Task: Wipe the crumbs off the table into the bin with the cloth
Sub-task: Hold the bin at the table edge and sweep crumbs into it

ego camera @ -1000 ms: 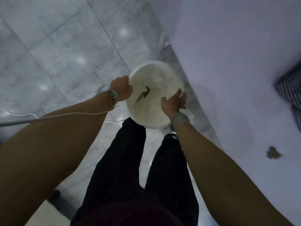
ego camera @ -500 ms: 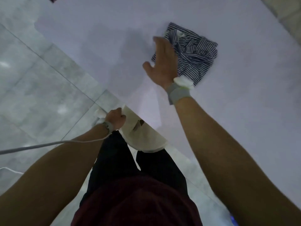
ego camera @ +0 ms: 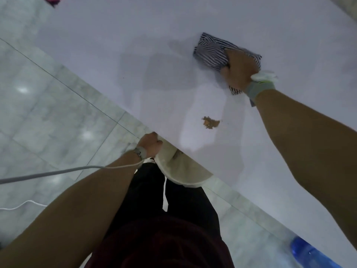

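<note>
A small brown heap of crumbs (ego camera: 211, 122) lies on the white table (ego camera: 119, 35), a short way in from its near edge. Farther back, my right hand (ego camera: 239, 68) presses down on the black-and-white striped cloth (ego camera: 210, 52) and grips it. My left hand (ego camera: 150, 145) is closed on the rim of the cream-coloured bin (ego camera: 181, 169), which it holds just under the table's edge, below the crumbs. Part of the bin is hidden beneath the tabletop.
Grey marble floor tiles (ego camera: 48, 105) spread out to the left. A grey cable (ego camera: 58, 172) runs from my left wrist off to the left. A blue bottle (ego camera: 309, 254) lies on the floor at the bottom right. Something pink (ego camera: 51, 0) sits at the table's far corner.
My right hand left the bin, reached across the table and closed on the striped cloth. My left hand raised the bin to the table's edge. The view swung up from the floor.
</note>
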The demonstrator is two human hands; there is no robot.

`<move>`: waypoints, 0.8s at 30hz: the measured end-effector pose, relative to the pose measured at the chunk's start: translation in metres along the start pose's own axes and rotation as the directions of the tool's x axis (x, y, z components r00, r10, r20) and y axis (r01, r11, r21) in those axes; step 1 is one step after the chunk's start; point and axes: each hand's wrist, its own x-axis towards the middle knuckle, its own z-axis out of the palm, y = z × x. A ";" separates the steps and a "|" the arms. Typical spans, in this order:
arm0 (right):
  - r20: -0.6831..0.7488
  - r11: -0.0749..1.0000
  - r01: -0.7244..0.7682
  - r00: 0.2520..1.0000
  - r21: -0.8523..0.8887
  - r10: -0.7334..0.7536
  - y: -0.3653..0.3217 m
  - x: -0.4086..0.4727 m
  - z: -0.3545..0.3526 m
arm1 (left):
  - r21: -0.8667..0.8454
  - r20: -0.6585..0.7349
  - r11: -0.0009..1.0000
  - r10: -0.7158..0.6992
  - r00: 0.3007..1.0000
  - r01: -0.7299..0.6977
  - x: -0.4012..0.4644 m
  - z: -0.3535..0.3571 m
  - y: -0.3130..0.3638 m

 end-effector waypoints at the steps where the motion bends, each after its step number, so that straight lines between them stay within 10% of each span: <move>1: 0.009 0.998 -0.060 0.998 0.015 0.060 0.000 -0.010 -0.001 | 0.015 0.020 1.000 0.018 1.000 -0.018 -0.001 -0.004 0.000; 12: 0.320 0.855 -0.419 0.891 0.306 0.322 -0.042 -0.132 0.045 | 0.141 0.132 0.981 0.118 0.984 -0.136 0.001 -0.037 -0.019; 24: 0.572 0.780 -0.485 0.794 0.396 0.204 -0.148 -0.217 0.084 | 0.120 0.276 0.986 0.079 0.958 -0.116 0.011 -0.053 -0.016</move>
